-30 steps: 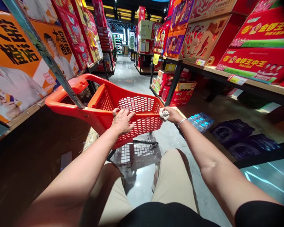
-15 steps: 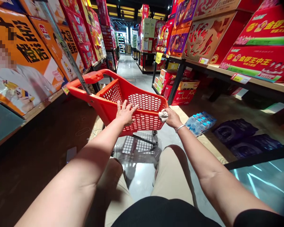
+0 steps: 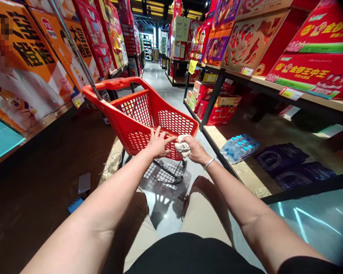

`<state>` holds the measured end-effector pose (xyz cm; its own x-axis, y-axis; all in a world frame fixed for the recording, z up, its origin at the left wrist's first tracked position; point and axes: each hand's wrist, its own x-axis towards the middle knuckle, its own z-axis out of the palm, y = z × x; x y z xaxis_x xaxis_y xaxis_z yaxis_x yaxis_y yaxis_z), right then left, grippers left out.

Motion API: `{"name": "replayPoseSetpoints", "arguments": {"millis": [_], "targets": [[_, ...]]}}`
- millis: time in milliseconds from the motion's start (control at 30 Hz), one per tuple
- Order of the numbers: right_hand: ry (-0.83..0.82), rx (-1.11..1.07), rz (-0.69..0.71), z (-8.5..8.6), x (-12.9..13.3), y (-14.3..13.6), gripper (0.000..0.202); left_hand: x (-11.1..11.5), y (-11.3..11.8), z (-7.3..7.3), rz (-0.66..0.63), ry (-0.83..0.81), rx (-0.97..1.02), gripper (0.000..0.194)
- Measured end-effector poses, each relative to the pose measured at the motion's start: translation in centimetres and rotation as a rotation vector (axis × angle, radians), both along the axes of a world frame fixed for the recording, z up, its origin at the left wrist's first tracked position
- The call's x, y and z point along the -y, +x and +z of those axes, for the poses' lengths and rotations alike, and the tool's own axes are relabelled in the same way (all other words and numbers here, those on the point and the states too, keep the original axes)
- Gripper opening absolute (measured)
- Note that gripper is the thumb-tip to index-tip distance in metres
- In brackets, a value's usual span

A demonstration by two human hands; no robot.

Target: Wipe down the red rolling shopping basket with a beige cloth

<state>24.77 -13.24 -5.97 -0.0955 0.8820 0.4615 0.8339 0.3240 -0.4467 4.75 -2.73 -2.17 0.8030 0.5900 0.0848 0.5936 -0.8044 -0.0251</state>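
Observation:
A red plastic shopping cart (image 3: 117,118) with honeycomb-holed sides stands in front of me, turned at an angle across the aisle. My left hand (image 3: 158,144) has its fingers spread over the top edge of the cart's near side; whether it presses on the rim I cannot tell. Crumpled in my right hand (image 3: 197,150) is a whitish cloth (image 3: 183,146), held close by that same edge, just right of my left fingers. A metal pole (image 3: 74,49) rises from the cart's handle end. Inside the basket, the part behind my hands is hidden.
Orange cartons (image 3: 31,57) line the left shelf, and red gift boxes (image 3: 311,76) fill the right one. A pack of water bottles (image 3: 240,147) lies on the low right shelf beside dark purple packs (image 3: 282,160). At lower left lies a grey flat object (image 3: 84,182).
My right hand with the cloth has moved left along the cart's edge, closer to my left hand. The cart sits slightly differently in view, and my left hand has shifted a little right.

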Motion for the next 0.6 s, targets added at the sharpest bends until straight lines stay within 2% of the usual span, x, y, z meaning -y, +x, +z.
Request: {"name": "replayPoseSetpoints", "arguments": {"millis": [67, 133, 200, 267, 333, 400, 467, 600], "targets": [[-0.018, -0.033, 0.140, 0.4, -0.7, 1.8, 0.027, -0.2, -0.7, 0.1, 0.001, -0.018, 0.012, 0.066], [-0.049, -0.026, 0.201, 0.9, -1.8, 3.9, 0.029, -0.3, -1.0, 0.1, 0.007, -0.029, 0.028, 0.064], [-0.089, 0.022, 0.140, 1.3, -3.0, 5.6, 0.032, -0.3, -1.0, -0.1, 0.009, -0.037, 0.051, 0.063], [-0.122, 0.080, -0.007, 1.6, -3.8, 6.4, 0.035, -0.4, -0.9, -0.4, 0.008, -0.039, 0.076, 0.064], [-0.138, 0.131, -0.168, 1.7, -3.8, 5.7, 0.037, -0.5, -0.9, -0.9, -0.001, -0.029, 0.099, 0.065], [-0.120, 0.154, -0.265, 1.3, -3.0, 3.9, 0.033, -0.6, -0.9, -1.5, -0.017, -0.010, 0.122, 0.068], [-0.080, 0.141, -0.264, 0.7, -1.4, 1.4, 0.030, -0.7, -1.1, -2.0, -0.024, 0.007, 0.139, 0.073], [-0.010, 0.135, -0.121, -0.4, 1.5, -2.1, 0.049, -0.5, -1.5, -2.6, -0.005, 0.018, 0.174, 0.081]]}}
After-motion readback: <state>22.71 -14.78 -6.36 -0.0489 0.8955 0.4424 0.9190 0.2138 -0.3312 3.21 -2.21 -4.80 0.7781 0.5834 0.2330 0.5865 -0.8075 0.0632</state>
